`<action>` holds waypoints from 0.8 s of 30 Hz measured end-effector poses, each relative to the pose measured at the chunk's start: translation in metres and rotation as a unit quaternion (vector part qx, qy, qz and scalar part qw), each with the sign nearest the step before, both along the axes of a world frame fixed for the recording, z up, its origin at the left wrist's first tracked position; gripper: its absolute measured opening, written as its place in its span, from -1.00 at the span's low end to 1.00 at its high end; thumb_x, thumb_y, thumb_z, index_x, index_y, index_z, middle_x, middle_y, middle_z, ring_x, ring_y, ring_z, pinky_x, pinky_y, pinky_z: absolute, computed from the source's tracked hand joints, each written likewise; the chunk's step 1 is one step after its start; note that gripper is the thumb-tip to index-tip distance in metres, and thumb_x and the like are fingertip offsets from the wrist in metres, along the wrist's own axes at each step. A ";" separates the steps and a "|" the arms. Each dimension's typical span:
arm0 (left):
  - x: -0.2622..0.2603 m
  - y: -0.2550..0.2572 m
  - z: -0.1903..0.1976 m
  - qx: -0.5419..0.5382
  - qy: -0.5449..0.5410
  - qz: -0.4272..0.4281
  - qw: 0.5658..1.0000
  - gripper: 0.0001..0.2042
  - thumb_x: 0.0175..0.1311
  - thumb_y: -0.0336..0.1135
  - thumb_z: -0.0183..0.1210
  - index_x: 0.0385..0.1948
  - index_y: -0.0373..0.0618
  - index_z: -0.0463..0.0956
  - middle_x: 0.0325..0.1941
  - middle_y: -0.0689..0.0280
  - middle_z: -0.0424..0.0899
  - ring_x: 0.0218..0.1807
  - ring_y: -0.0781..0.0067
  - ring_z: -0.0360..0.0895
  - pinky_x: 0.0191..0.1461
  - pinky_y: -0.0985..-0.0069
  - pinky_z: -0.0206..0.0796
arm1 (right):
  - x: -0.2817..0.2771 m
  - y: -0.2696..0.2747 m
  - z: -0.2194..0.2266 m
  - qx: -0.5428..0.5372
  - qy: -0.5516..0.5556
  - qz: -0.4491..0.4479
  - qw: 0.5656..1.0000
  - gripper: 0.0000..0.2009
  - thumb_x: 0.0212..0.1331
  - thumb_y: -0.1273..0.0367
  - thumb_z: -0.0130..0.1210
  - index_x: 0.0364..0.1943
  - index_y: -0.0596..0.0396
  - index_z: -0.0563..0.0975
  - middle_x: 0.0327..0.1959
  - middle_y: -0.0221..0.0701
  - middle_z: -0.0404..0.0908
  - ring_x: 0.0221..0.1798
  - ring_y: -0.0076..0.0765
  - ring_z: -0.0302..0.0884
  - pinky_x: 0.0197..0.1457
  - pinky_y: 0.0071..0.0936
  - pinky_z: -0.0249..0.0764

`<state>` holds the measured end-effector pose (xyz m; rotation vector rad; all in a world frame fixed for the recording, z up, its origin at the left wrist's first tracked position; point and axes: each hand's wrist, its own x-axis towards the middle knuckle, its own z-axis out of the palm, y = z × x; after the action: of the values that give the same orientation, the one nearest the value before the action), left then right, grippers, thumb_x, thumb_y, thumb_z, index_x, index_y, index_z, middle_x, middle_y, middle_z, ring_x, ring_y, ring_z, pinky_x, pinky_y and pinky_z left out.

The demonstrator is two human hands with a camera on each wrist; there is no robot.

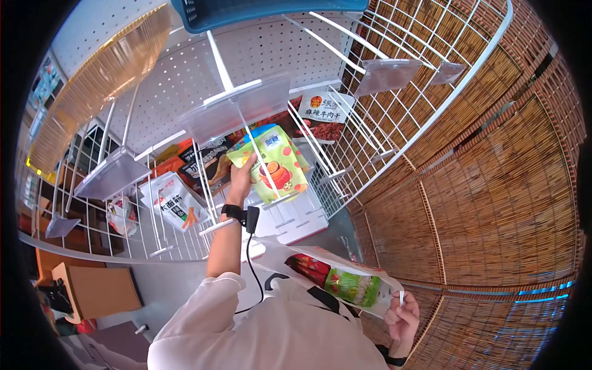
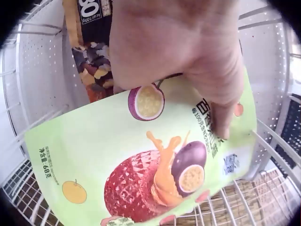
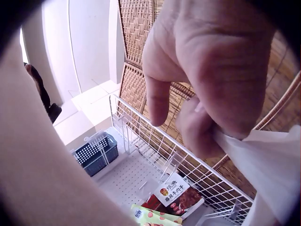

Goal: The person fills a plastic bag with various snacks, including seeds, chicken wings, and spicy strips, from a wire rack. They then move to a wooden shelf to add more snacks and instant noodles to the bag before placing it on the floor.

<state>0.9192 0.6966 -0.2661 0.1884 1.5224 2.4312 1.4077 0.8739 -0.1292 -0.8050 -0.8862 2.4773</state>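
Note:
My left hand (image 1: 241,182) grips a light green snack pouch (image 1: 271,151) by its edge, inside a white wire rack. In the left wrist view, the thumb lies across the front of the pouch, which has passion fruit and a red drink printed on it. A dark packet (image 2: 96,66) is behind that hand. Down at the lower right, my right hand (image 1: 402,317) pinches the edge of a white plastic bag (image 3: 277,155). Inside the bag lie a green packet (image 1: 351,287) and a red one (image 1: 308,269).
A white and dark red beef jerky packet (image 1: 324,117) stands in the rack's right part. Black packets (image 1: 206,161) and a white packet (image 1: 176,200) are to the left. Clear plastic label plates (image 1: 237,108) stick out on prongs overhead. A woven screen (image 1: 487,203) borders the right side.

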 end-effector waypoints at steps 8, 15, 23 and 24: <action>0.100 0.003 0.019 0.050 -0.114 0.040 0.991 -0.66 0.23 -0.37 0.15 0.01 -0.29 0.40 -0.03 0.24 0.57 -0.07 0.45 0.53 0.00 0.52 0.37 | -0.004 0.011 0.005 0.010 0.015 0.050 0.999 -0.66 0.01 0.52 0.07 -0.08 0.31 0.34 -0.57 -0.52 0.21 -0.70 -0.71 -0.01 -0.65 -0.68 -0.07; 0.220 -0.010 0.022 -0.049 -0.099 -0.165 0.980 -0.76 0.23 -0.36 0.14 -0.10 -0.23 0.47 -0.14 0.29 0.62 -0.20 0.47 0.59 -0.11 0.50 0.46 | 0.002 0.030 0.000 0.025 0.025 0.108 0.993 -0.66 0.03 0.53 0.05 -0.06 0.27 0.33 -0.58 -0.54 0.20 -0.69 -0.71 0.00 -0.63 -0.67 -0.07; 0.310 0.008 0.059 -0.224 0.368 -0.402 0.808 -0.73 0.14 -0.16 0.20 -0.32 -0.20 0.62 -0.21 0.17 0.66 -0.01 0.20 0.54 0.32 0.24 0.08 | 0.014 0.049 -0.003 0.013 0.044 0.180 0.983 -0.64 0.06 0.52 0.02 -0.03 0.27 0.28 -0.58 -0.52 0.17 -0.69 -0.72 -0.01 -0.62 -0.68 -0.08; 0.318 0.013 0.070 -0.201 0.379 -0.460 0.778 -0.71 0.13 -0.13 0.19 -0.31 -0.18 0.62 -0.21 0.15 0.65 0.03 0.14 0.50 0.39 0.21 -0.03 | 0.014 0.051 -0.004 0.016 0.051 0.177 0.983 -0.64 0.06 0.52 0.01 -0.02 0.27 0.28 -0.58 -0.52 0.17 -0.69 -0.72 -0.01 -0.62 -0.68 -0.09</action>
<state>1.2369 0.7100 -0.1959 1.5440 1.5834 1.2201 1.4214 0.9249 -0.1330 -0.5400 -1.1094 2.7695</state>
